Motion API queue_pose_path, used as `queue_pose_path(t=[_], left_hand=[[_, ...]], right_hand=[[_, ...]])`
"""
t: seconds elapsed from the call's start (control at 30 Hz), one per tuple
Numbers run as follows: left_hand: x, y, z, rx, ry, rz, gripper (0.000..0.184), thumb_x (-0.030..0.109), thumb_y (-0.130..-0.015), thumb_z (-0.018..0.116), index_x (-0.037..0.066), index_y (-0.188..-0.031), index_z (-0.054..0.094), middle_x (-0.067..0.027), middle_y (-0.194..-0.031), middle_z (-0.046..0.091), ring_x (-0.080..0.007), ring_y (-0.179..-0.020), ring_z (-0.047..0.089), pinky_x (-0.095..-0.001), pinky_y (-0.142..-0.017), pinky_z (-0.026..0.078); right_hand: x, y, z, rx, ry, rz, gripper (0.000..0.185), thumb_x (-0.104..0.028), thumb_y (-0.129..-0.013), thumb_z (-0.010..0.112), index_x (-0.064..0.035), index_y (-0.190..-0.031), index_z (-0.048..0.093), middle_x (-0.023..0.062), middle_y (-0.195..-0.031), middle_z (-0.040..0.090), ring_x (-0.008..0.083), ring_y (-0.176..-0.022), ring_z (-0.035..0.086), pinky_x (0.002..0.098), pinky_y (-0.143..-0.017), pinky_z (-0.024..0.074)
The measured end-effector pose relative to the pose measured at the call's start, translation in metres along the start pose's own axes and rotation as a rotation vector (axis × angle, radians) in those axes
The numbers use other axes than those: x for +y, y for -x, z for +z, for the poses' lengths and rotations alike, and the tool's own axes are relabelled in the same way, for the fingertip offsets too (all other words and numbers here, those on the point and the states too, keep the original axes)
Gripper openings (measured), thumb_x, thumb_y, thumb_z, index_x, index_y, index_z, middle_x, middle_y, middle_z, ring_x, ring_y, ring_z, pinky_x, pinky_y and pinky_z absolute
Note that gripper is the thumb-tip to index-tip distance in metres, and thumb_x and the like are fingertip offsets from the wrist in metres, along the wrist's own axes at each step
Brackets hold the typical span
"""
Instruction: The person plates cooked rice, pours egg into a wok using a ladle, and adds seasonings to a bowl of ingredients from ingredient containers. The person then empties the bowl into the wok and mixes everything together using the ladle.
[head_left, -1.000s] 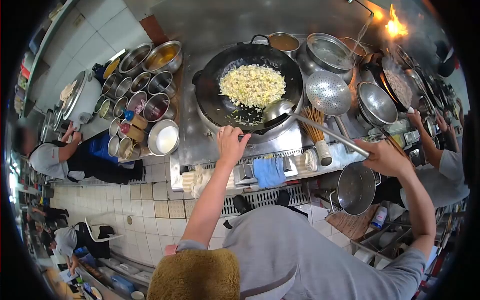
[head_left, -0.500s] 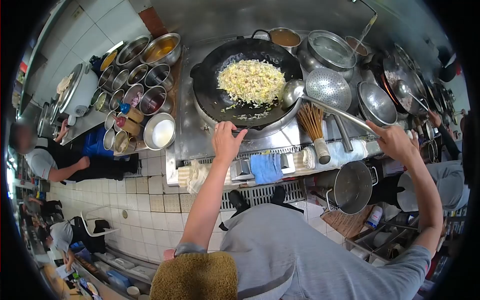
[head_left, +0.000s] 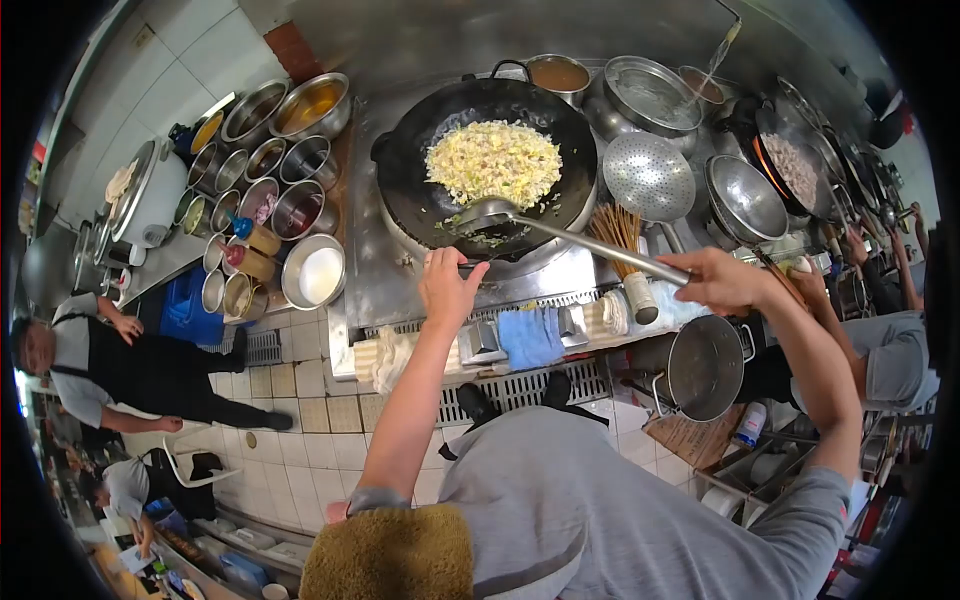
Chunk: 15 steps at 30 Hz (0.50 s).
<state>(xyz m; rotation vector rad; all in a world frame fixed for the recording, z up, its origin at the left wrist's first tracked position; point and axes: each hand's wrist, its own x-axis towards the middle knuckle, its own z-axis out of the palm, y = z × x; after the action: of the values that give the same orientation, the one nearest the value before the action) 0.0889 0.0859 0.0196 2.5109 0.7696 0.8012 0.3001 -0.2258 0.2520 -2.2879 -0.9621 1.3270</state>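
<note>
A black wok (head_left: pixel 400 190) sits on the stove with a mound of fried rice (head_left: pixel 495 162) in it, yellowish with green bits. My left hand (head_left: pixel 450 284) is closed on the wok's near edge, where a dark handle partly shows between thumb and fingers. In my right hand (head_left: pixel 722 280) is the end of a long-handled metal ladle (head_left: pixel 600 243), fingers wrapped around it. The ladle's bowl rests low in the wok, on the near side of the rice, over some loose grains.
Right of the wok lie a bamboo brush (head_left: pixel 628 260) and a perforated strainer (head_left: pixel 650 178). Water runs into a metal basin (head_left: pixel 655 95) behind them. Left are several metal bowls and a bowl of white powder (head_left: pixel 318 268). Folded cloths (head_left: pixel 530 336) line the front edge. Co-workers stand on both sides.
The ladle's bowl has swung left from the wok's right rim to below the rice. My right hand has moved left and slightly down. The left hand keeps its hold. Co-worker at left has shifted.
</note>
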Motion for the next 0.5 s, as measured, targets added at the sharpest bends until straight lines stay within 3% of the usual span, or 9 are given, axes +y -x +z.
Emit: queue_pose_path(t=[0.2, 0.33, 0.4, 0.5], left_hand=[[0.003, 0.000, -0.004, 0.035, 0.026, -0.002, 0.038, 0.036, -0.075, 0.080, 0.007, -0.080, 0.057, -0.0090, -0.086, 0.061, -0.0312, -0.088, 0.057, -0.0422, -0.073, 0.047], [-0.002, 0.000, 0.001, 0.071, 0.045, 0.049, 0.038, 0.036, -0.074, 0.081, 0.007, -0.079, 0.056, -0.0088, -0.082, 0.061, -0.0313, -0.085, 0.057, -0.0427, -0.070, 0.046], [-0.004, -0.001, 0.001, 0.070, 0.056, 0.083, 0.038, 0.035, -0.074, 0.081, 0.007, -0.077, 0.056, -0.0086, -0.080, 0.061, -0.0314, -0.084, 0.057, -0.0429, -0.069, 0.046], [-0.002, -0.004, -0.001, 0.033, 0.032, 0.079, 0.039, 0.036, -0.073, 0.081, 0.007, -0.075, 0.056, -0.0086, -0.077, 0.062, -0.0312, -0.083, 0.057, -0.0425, -0.069, 0.045]], right_hand=[[0.001, 0.038, 0.016, -0.135, -0.313, 0.059, 0.063, -0.008, -0.093, 0.058, -0.0102, -0.151, 0.035, -0.0024, -0.059, 0.049, 0.0072, -0.043, 0.050, 0.0233, -0.040, 0.0419], [0.019, -0.021, 0.040, 0.081, -0.116, -0.018, 0.061, -0.011, -0.095, 0.057, -0.0102, -0.151, 0.035, 0.0002, -0.062, 0.052, 0.0076, -0.043, 0.049, 0.0243, -0.038, 0.0402], [0.031, -0.071, 0.062, 0.268, -0.097, -0.093, 0.061, -0.011, -0.094, 0.059, -0.0094, -0.151, 0.036, 0.0003, -0.062, 0.051, 0.0079, -0.043, 0.047, 0.0252, -0.037, 0.0379], [0.018, -0.088, 0.106, 0.358, -0.216, -0.154, 0.057, -0.010, -0.094, 0.059, -0.0074, -0.148, 0.040, 0.0009, -0.063, 0.052, 0.0093, -0.043, 0.049, 0.0256, -0.039, 0.0396]])
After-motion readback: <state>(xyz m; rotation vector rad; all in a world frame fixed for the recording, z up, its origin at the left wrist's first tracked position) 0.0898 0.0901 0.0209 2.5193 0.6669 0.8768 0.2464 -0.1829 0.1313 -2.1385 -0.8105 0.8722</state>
